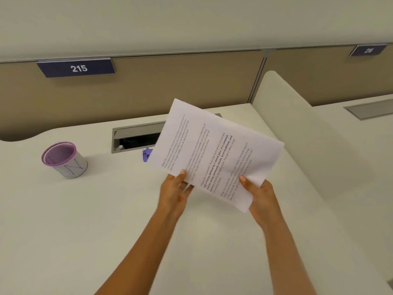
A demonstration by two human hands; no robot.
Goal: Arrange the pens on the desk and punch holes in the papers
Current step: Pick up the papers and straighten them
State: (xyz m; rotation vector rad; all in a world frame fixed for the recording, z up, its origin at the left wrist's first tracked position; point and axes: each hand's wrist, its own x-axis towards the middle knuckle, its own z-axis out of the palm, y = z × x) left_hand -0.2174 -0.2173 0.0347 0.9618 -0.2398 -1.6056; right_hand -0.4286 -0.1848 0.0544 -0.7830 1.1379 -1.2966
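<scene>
1. Two hands, left (176, 192) and right (262, 199), pinch the near edge of the printed papers (217, 154), held tilted above the smooth pale surface (85, 220).
2. Partly hidden behind the sheets, a small purple object (146, 154) is hard to identify.
3. Round purple-rimmed pen cup (63, 159) stands well left.

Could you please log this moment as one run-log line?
papers lifted over desk | left hand, right hand gripping | purple punch behind

desk (106, 220) open; cup (63, 159) left, divider (297, 124) right.
</scene>
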